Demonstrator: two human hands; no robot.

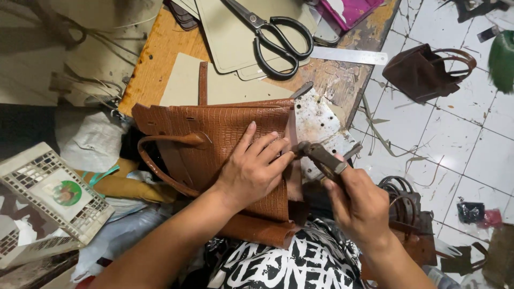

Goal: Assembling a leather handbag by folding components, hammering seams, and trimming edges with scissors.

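Two hands | left hand [251,171] flat, fingers spread on brown bag [225,134] | right hand [358,206] fist gripping hammer [321,156]

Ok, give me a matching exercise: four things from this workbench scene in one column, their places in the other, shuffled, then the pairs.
Things:
1. black-handled scissors
2. metal ruler
3. dark brown bag
4. white plastic basket

Places:
A. on the white tiled floor, to the right of the table
B. at the left edge of the view, tilted
C. on pale card sheets at the top of the table
D. flat on the table, just right of the scissors' handles

Pairs: 1-C, 2-D, 3-A, 4-B
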